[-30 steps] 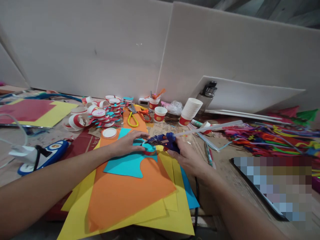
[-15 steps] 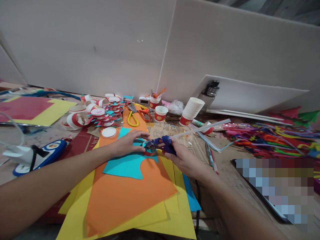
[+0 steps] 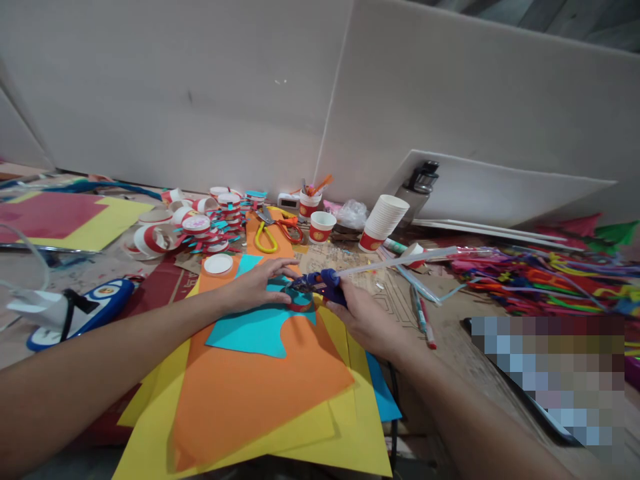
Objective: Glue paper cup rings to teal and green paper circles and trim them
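Observation:
My right hand (image 3: pixel 367 320) is closed around a blue glue gun (image 3: pixel 320 283) with a long clear glue stick (image 3: pixel 400 259) sticking out behind it. The gun's nozzle points left at a small red and white cup ring (image 3: pixel 301 303) lying on a teal paper cutout (image 3: pixel 253 330). My left hand (image 3: pixel 260 283) rests flat on the teal paper just left of the ring, fingers stretched out beside it. The teal piece lies on an orange sheet (image 3: pixel 250 393) over yellow sheets (image 3: pixel 350 440).
Cut paper-cup rings with teal strips (image 3: pixel 205 230) are piled at the back left. Yellow and orange scissors (image 3: pixel 275 233), a stack of paper cups (image 3: pixel 383 223), a bottle (image 3: pixel 420 183) and single cups (image 3: pixel 320 228) stand behind. Coloured straws (image 3: pixel 540 273) fill the right. White boards (image 3: pixel 450 100) lean behind.
The glue gun and my right hand have shifted slightly left, bringing the nozzle closer over the ring. My left hand has stayed on the teal paper.

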`<action>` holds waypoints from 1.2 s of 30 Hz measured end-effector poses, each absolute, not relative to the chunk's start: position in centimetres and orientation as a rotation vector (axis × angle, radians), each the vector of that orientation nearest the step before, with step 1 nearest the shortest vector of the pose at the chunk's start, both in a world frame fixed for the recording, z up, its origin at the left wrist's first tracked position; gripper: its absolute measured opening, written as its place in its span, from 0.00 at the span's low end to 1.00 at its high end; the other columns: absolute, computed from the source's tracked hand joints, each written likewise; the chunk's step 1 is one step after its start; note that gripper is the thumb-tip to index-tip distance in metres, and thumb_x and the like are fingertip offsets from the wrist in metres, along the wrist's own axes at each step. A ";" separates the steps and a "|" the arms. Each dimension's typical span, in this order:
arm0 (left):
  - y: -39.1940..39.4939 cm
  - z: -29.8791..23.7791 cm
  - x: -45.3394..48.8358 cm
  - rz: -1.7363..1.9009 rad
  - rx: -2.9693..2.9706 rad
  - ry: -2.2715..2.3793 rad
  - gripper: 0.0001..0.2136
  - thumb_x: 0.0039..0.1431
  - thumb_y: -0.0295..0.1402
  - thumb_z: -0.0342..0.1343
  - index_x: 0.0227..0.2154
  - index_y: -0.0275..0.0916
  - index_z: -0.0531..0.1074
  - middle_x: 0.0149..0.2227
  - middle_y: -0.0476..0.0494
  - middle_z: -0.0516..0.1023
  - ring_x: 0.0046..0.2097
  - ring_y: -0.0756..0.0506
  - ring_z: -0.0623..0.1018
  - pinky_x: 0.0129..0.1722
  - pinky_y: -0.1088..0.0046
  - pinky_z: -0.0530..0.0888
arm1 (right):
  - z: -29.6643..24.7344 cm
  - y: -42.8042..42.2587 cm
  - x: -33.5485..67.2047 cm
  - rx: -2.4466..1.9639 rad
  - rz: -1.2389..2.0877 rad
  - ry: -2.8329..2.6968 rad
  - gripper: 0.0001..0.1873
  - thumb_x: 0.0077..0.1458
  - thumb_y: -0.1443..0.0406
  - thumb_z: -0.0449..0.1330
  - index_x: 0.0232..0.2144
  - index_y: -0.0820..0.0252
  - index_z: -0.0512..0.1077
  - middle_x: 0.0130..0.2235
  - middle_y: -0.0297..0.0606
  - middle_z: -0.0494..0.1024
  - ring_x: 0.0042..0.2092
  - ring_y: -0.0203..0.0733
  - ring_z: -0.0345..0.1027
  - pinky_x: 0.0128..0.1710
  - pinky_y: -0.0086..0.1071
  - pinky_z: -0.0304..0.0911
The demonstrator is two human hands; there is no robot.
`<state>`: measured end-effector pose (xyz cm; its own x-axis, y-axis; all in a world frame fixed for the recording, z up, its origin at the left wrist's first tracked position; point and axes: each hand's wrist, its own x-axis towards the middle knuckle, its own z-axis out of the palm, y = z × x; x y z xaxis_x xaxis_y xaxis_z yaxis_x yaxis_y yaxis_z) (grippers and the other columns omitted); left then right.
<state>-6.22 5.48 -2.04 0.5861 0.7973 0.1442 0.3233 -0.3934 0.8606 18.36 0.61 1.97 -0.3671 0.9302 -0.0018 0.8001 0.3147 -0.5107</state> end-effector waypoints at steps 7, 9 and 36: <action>5.5 -2.0 -6.2 0.700 1.946 0.888 0.33 0.51 0.37 0.62 0.59 0.42 0.56 0.54 0.38 0.71 0.56 0.42 0.70 0.56 0.60 0.67 | 2.2 0.2 18.4 -1.634 0.485 -2.342 0.12 0.61 0.62 0.50 0.45 0.63 0.64 0.44 0.51 0.75 0.44 0.51 0.69 0.39 0.35 0.57; 5.6 -2.0 -6.2 0.706 1.942 0.884 0.33 0.51 0.36 0.62 0.59 0.42 0.56 0.54 0.38 0.71 0.56 0.42 0.71 0.56 0.60 0.67 | 2.2 0.1 18.3 -1.632 0.468 -2.345 0.12 0.61 0.63 0.50 0.44 0.62 0.65 0.44 0.50 0.75 0.44 0.51 0.69 0.39 0.35 0.57; 5.6 -1.9 -6.2 0.683 1.966 0.891 0.34 0.50 0.37 0.62 0.59 0.42 0.55 0.54 0.39 0.71 0.58 0.42 0.70 0.60 0.58 0.62 | 2.3 0.0 17.4 -1.653 0.525 -2.338 0.13 0.61 0.61 0.50 0.45 0.63 0.65 0.45 0.52 0.75 0.45 0.51 0.69 0.36 0.33 0.56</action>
